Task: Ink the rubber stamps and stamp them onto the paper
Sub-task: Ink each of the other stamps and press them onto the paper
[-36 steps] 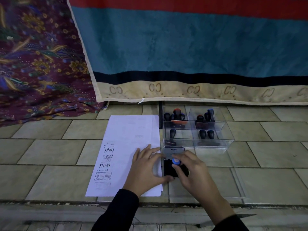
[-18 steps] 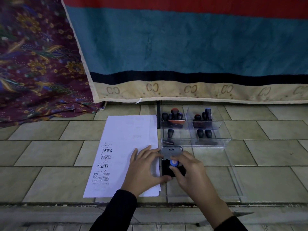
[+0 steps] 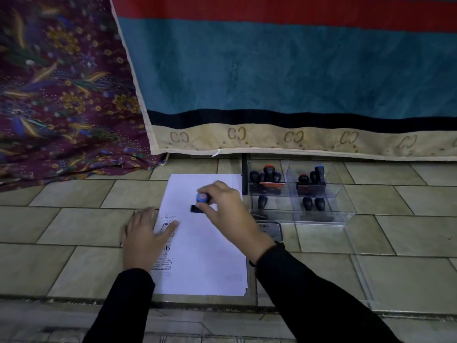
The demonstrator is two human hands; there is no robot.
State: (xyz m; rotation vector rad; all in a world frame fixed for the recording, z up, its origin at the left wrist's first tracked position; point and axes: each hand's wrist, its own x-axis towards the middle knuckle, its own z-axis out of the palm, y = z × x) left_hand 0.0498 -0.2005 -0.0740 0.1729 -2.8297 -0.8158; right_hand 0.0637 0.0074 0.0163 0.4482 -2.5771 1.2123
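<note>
Tiled floor (image 3: pixel 74 263) carries everything, under a striped blanket (image 3: pixel 284 78) hung behind. Right hand (image 3: pixel 228 206) has its grip closed around a blue-topped stamp (image 3: pixel 202 198), whose dark base sits on or just above the paper (image 3: pixel 205 258). Left hand (image 3: pixel 146 240) lies flat, fingers spread, on the sheet's left edge beside printed marks. An ink pad (image 3: pixel 269 230) shows behind the right wrist, with a clear organizer (image 3: pixel 346 214) of more stamps beyond.

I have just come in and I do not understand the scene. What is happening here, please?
A person is stamping a sheet of paper on a tiled floor. The right hand holds a blue-topped stamp over the sheet's upper part; contact is unclear. The left hand lies flat on the sheet's left edge. More stamps stand in a clear tray at the right.
</note>
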